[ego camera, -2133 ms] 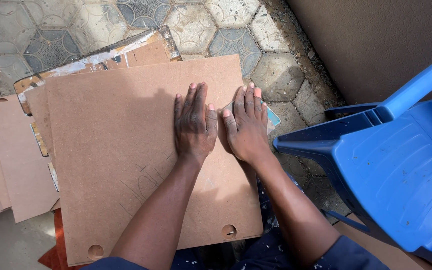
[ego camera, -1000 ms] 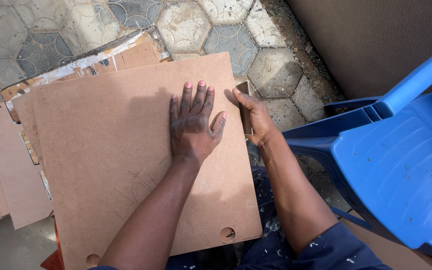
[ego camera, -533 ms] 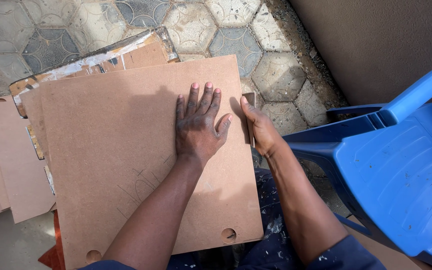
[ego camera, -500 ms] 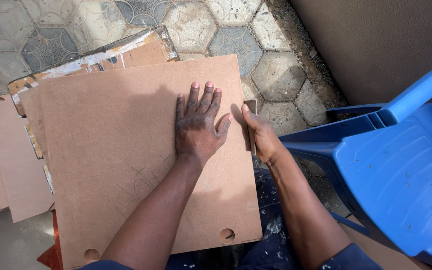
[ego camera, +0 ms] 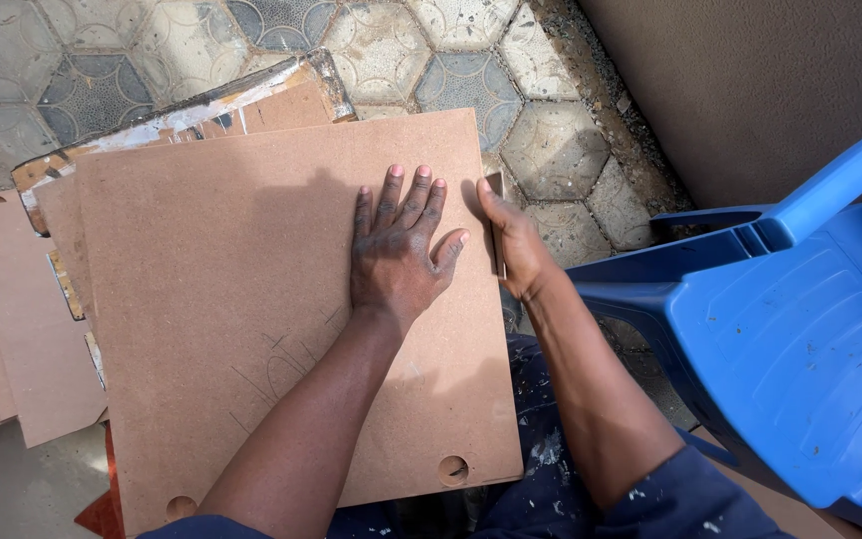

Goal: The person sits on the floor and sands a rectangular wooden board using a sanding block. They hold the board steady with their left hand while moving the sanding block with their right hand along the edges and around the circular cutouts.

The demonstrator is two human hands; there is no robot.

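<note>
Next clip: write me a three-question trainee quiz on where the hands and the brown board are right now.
1. True or false: the left hand lies flat, fingers spread, on the brown board.
2. Where is the right hand? A) flat on the board's middle B) at the board's right edge C) on the blue plastic chair
3. Fill in: two round holes sit near the board's ____ edge.

Key: 1 true; 2 B; 3 near (bottom).

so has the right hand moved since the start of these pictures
Yes. The right hand was flat on top of the board beside the left hand; it has slid off toward the blue chair and now grips the board's right edge.
</note>
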